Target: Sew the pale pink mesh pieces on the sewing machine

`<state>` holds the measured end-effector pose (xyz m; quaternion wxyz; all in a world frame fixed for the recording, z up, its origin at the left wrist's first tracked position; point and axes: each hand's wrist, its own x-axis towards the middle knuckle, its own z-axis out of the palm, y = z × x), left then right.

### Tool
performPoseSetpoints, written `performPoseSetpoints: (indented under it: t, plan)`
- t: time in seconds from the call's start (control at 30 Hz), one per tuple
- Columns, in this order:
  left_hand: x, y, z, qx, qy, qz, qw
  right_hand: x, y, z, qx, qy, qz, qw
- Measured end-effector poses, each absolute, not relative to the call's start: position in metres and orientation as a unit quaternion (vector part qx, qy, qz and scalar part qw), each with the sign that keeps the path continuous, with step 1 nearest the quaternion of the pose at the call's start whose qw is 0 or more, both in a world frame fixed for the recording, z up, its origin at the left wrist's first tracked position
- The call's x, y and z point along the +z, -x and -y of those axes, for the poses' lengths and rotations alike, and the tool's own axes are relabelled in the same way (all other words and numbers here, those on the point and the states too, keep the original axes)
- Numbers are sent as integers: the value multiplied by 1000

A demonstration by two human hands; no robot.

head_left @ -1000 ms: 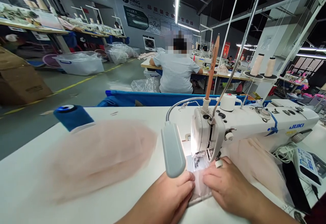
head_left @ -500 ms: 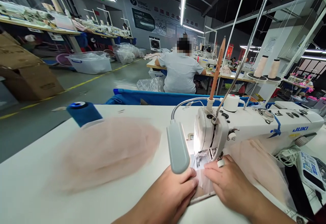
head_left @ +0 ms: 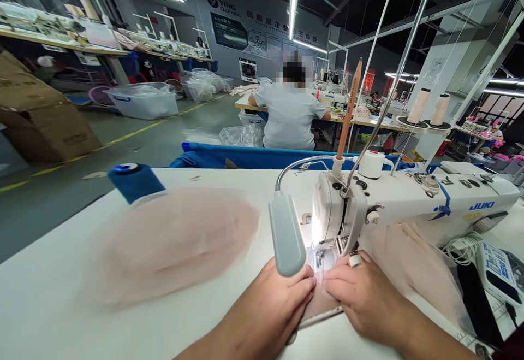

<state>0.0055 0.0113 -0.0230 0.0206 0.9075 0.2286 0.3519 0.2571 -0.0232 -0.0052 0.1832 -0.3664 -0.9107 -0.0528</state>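
Guiding sheer cloth (head_left: 323, 304) into the sewing machine (head_left: 413, 193) looks like the step in hand. The cloth lies on the counter (head_left: 196, 327), just in front of the machine's foot, between the two hands. The left hand (head_left: 280, 300) has its fingers bunched and seemingly pinched on one side of it; the right hand (head_left: 370, 297) seems to pinch the other. The next move calls for keeping it flat and fingertips clear of the needle. Beyond, a plastic bin (head_left: 143, 107) on the floor has clear film over it, its contents unclear; the cardboard box (head_left: 67, 136) hides its inside.
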Motion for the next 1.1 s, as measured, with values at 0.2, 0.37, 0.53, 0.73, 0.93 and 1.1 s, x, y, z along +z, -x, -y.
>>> performPoseSetpoints:
  t: [0.2,0.37,0.53,0.73,0.93,1.1]
  plan:
    - [-26,-4,-14,351,-902,-251,30,-11,-259,23,-58,375,908,179]
    - [-23,-5,-15,352,-898,-261,38,-4,-256,27,-61,400,897,178]
    - [-23,-5,-15,358,-897,-255,50,-5,-252,26,-78,395,893,204]
    - [-32,-6,-16,326,-886,-316,98,-17,-246,20,-76,417,858,290]
    - [-26,-12,-16,301,-882,-347,109,-12,-241,19,79,427,829,352]
    - [-12,-16,-17,322,-884,-330,74,-13,-241,17,107,436,826,341]
